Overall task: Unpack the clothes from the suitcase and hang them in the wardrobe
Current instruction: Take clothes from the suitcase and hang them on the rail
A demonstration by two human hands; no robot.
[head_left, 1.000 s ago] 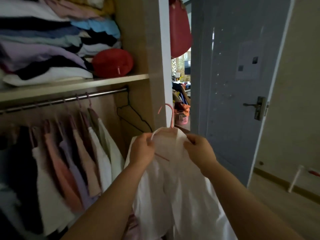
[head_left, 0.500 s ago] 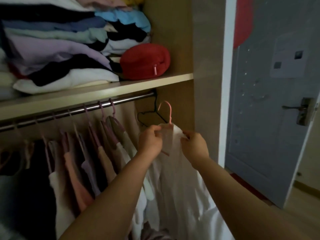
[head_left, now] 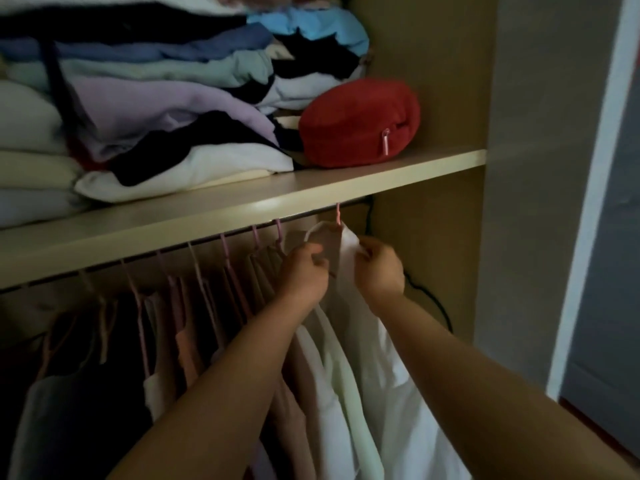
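**Operator:** Under the shelf [head_left: 346, 181], at the right end of the rail, I have the white garment [head_left: 349, 334] up on its pink hanger [head_left: 338, 216]. My left hand [head_left: 304, 271] pinches the collar on one side and my right hand [head_left: 381, 268] pinches it on the other. Both are closed on the cloth, which keeps the shoulders from sliding off while the hook goes up.

**Observer:** Is the hook over the rail?

**Operator:** I cannot tell; the shelf edge hides the top of it. I would judge it is at or just reaching the rail. I chose this end because the other hung clothes [head_left: 194, 306] crowd the left, and the gap beside the wardrobe wall [head_left: 426, 254] is free.

**Observer:** Any labels to read?

**Operator:** None. The folded stack [head_left: 156, 109] and the red pouch [head_left: 360, 123] on the shelf show no writing, only a pale zip pull. The suitcase is out of view.
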